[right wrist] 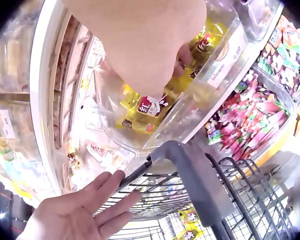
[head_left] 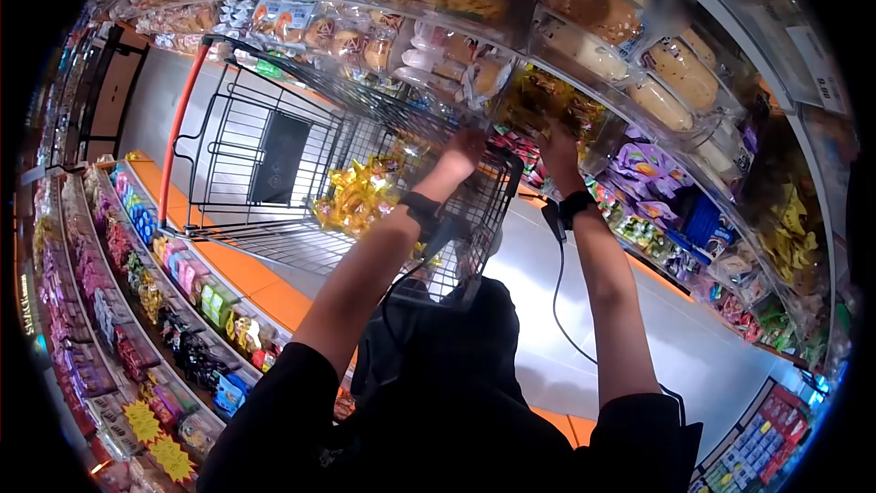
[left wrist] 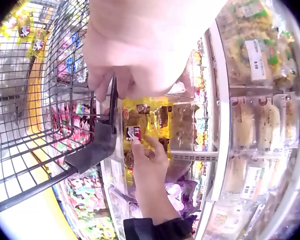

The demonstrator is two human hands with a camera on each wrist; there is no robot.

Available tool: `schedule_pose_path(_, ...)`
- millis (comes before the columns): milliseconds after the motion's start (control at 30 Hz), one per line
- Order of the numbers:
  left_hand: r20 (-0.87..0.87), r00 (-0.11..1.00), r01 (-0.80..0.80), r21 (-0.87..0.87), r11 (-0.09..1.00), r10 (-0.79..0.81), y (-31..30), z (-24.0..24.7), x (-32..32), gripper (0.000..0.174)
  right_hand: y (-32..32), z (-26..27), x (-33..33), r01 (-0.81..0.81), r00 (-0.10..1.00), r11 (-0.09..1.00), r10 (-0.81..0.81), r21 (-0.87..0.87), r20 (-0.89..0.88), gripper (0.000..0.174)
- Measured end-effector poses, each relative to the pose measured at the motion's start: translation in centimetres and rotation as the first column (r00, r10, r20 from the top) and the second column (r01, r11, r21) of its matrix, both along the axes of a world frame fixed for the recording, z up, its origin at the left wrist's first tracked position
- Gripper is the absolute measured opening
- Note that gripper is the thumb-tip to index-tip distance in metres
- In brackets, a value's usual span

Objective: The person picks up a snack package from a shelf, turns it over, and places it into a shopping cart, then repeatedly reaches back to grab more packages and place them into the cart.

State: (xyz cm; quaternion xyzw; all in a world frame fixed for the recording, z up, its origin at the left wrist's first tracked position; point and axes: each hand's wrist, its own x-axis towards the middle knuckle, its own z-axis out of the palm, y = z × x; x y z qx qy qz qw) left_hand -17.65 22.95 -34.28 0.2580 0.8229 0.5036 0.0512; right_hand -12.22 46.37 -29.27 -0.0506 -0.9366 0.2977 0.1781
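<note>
Yellow packets with dark red labels (left wrist: 133,133) (right wrist: 152,106) fill a clear shelf bin. My right hand (head_left: 558,153) (left wrist: 151,167) (right wrist: 145,45) reaches into it, thumb on a labelled packet and fingers curled among the packets; its grip is partly hidden. My left hand (head_left: 462,153) (left wrist: 135,62) (right wrist: 80,212) lies at the shopping cart's rim (head_left: 513,167) (left wrist: 92,147) (right wrist: 190,175), fingers extended and touching the dark bar beside the grey corner piece. More yellow packets (head_left: 360,196) (right wrist: 190,232) lie inside the cart.
Packaged breads (head_left: 671,82) (left wrist: 242,122) stand on the shelf above and beside the bin. Purple packets (head_left: 648,169) and red and pink sweets (right wrist: 250,117) fill neighbouring bins. Another stocked shelf (head_left: 137,283) runs along the left. A cable hangs from my right wrist.
</note>
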Motion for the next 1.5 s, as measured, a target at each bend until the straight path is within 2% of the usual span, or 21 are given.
schedule_pose_path(67,0.0,1.0,-0.022,0.166,0.986,0.022,0.3,-0.9,0.4,0.022,-0.4,0.7,0.0,0.0,1.0,1.0,-0.001,0.003,0.028,0.042)
schedule_pose_path(133,0.071,0.997,-0.032,0.16,0.987,0.021,0.5,1.2,0.3,0.02,-0.5,1.2,0.2,-0.006,0.997,1.0,0.006,-0.009,0.073,0.042)
schedule_pose_path(167,0.158,0.987,-0.028,0.054,0.998,0.019,0.6,2.6,0.1,0.02,-0.6,1.4,0.4,-0.001,0.994,1.0,0.002,-0.011,0.106,0.039)
schedule_pose_path(233,0.195,0.98,-0.039,-0.046,0.998,0.047,0.6,2.3,0.2,0.019,-0.6,1.9,0.4,0.008,0.986,1.0,-0.006,-0.012,0.168,0.035)
schedule_pose_path(333,0.079,0.993,-0.089,-0.043,0.995,0.092,0.7,1.6,0.3,0.019,-0.1,1.6,-0.1,0.021,0.995,0.998,-0.026,0.053,0.091,0.034)
schedule_pose_path(433,0.102,0.991,-0.08,-0.068,0.994,0.087,0.7,2.0,0.2,0.019,0.7,2.2,-2.1,0.061,0.972,0.986,-0.094,0.156,0.214,0.032)
schedule_pose_path(533,0.315,0.944,-0.096,-0.018,0.995,0.097,0.8,4.9,0.6,0.02,0.9,3.5,-3.4,0.109,0.883,0.975,-0.184,0.193,0.432,0.031)
schedule_pose_path(567,0.425,0.9,-0.117,0.029,0.993,0.094,0.9,6.4,0.8,0.02,1.5,2.4,-3.7,0.107,0.912,0.97,-0.183,0.218,0.367,0.031)
schedule_pose_path(633,0.422,0.904,-0.1,0.048,0.994,0.071,1.0,5.7,0.8,0.02,2.6,0.4,-3.8,0.112,0.956,0.957,-0.177,0.266,0.233,0.031)
schedule_pose_path(733,0.182,0.983,-0.024,-0.006,1.0,0.024,0.7,2.8,-0.1,0.017,1.8,3.0,-3.9,0.191,0.894,0.958,-0.259,0.213,0.365,0.032)
schedule_pose_path(833,0.178,0.984,-0.036,0.022,0.999,0.032,0.6,2.8,-0.1,0.013,0.9,4.3,-3.6,0.236,0.872,0.952,-0.297,0.196,0.39,0.036)
schedule_pose_path(900,0.166,0.985,-0.05,0.047,0.998,0.041,0.5,2.8,-0.1,0.011,1.0,3.7,-3.8,0.228,0.814,0.94,-0.326,0.253,0.48,0.041)
schedule_pose_path(967,0.111,0.993,-0.043,0.088,0.995,0.033,0.3,2.1,-0.2,0.011,1.2,3.2,-3.6,0.153,0.752,0.943,-0.306,0.297,0.584,0.046)
schedule_pose_path(1033,0.161,0.985,-0.074,0.093,0.993,0.058,0.6,3.5,-0.1,0.012,1.5,3.8,-3.6,0.019,0.678,0.949,-0.243,0.314,0.694,0.052)
schedule_pose_path(1133,0.363,0.923,-0.161,0.059,0.985,0.129,0.9,4.3,-0.3,0.014,1.4,3.9,-2.2,0.077,0.872,0.978,-0.161,0.196,0.463,0.056)
schedule_pose_path(1233,0.463,0.876,-0.207,0.101,0.973,0.139,0.7,3.8,-0.3,0.017,2.2,1.6,-2.7,0.107,0.852,0.967,-0.208,0.23,0.48,0.055)
schedule_pose_path(1300,0.524,0.838,-0.25,0.123,0.96,0.151,0.7,3.6,-0.4,0.019,2.8,0.6,-2.8,0.067,0.891,0.977,-0.151,0.205,0.428,0.054)
schedule_pose_path(1333,0.498,0.855,-0.238,0.124,0.963,0.147,0.7,3.4,-0.3,0.019,3.1,0.3,-2.9,0.047,0.908,0.98,-0.122,0.193,0.4,0.055)
schedule_pose_path(1400,0.442,0.886,-0.216,0.127,0.968,0.14,0.6,3.0,-0.4,0.021,4.0,0.1,-3.3,-0.004,0.889,0.997,-0.034,0.081,0.457,0.057)
schedule_pose_path(1433,0.498,0.86,-0.236,0.187,0.954,0.115,0.5,1.9,-0.6,0.02,4.2,0.0,-3.6,-0.028,0.876,0.999,0.013,0.023,0.483,0.058)
schedule_pose_path(1500,0.601,0.798,-0.285,0.3,0.911,0.051,0.4,1.1,-0.6,0.02,4.4,-0.6,-3.9,-0.032,0.888,0.999,0.02,0.02,0.459,0.059)
